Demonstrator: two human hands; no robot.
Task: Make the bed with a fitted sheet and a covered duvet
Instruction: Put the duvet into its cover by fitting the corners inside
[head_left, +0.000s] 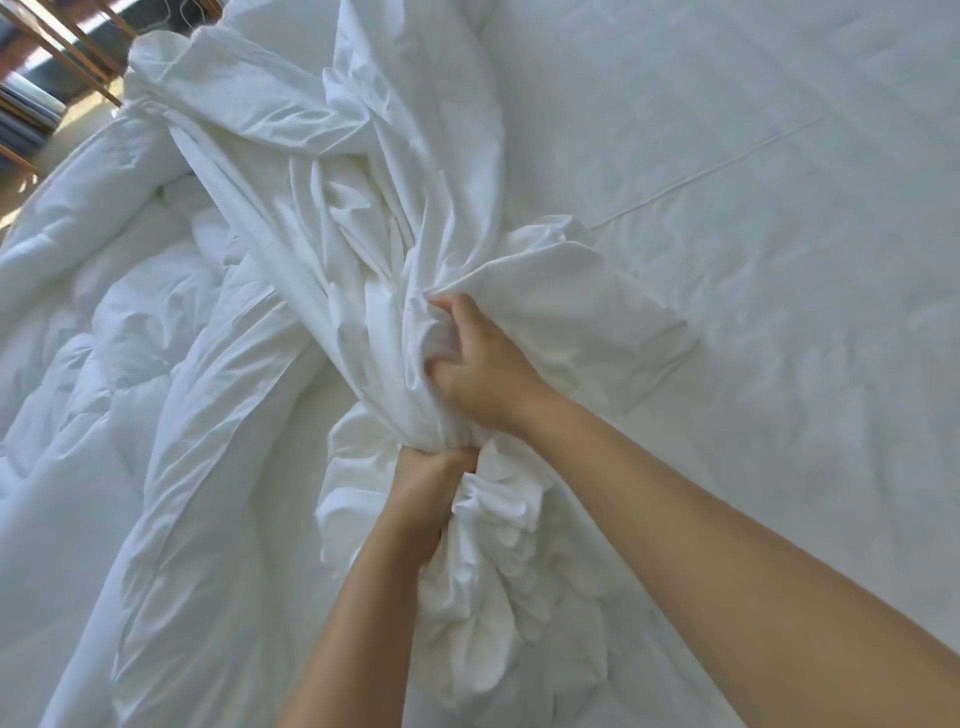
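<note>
Your left hand (431, 499) is clenching the gathered duvet cover (363, 208) mid-bed; your right hand (480, 366) is gripping it just beyond. The duvet (78, 322) is lying bunched leftward, seemingly uncovered; the fitted sheet (753, 208) is apparently lying smooth, with covering and spreading remaining.

Bare left hand (428, 486) and bare right hand (480, 371), with forearms (727, 509) bare as far as the frame's lower edge. Smooth, slender forearms throughout. Right fingertips (441, 304) blurred, nails hard to tell. Any sleeves out of view.
</note>
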